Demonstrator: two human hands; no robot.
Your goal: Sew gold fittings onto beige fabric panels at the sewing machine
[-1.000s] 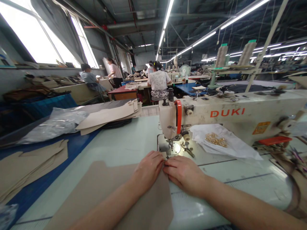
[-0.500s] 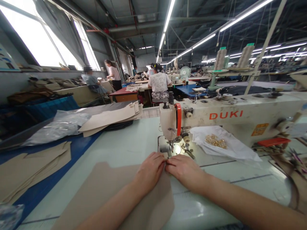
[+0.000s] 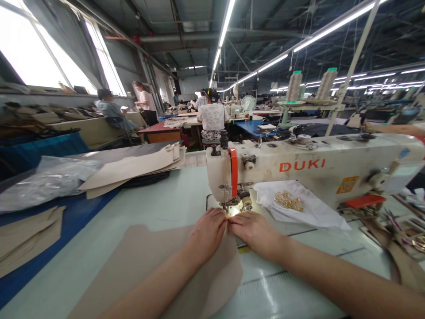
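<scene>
A taupe fabric panel [image 3: 142, 261] lies on the pale green table, its far edge running up to the sewing machine [image 3: 265, 164]. My left hand [image 3: 207, 232] is closed on the panel's far corner, the fingertips just in front of the needle area [image 3: 227, 206]. From the other side, my right hand [image 3: 257, 235] meets it with bent fingers pinching the same spot. Both sets of fingertips almost touch, and they hide the bit of fabric between them. Light from the machine shines on the plate behind my fingers.
Right of the needle, a white cloth [image 3: 299, 199] bears several gold-coloured metal pieces [image 3: 288, 200]. Stacked beige panels [image 3: 133, 166] and a clear plastic bag [image 3: 46, 181] lie left, with more panels [image 3: 29, 235] on blue. Thread cones [image 3: 294, 86] stand behind. People sit further back.
My view has turned slightly right, so the machine appears further left. Both hands and the panel's corner have moved closer to the needle.
</scene>
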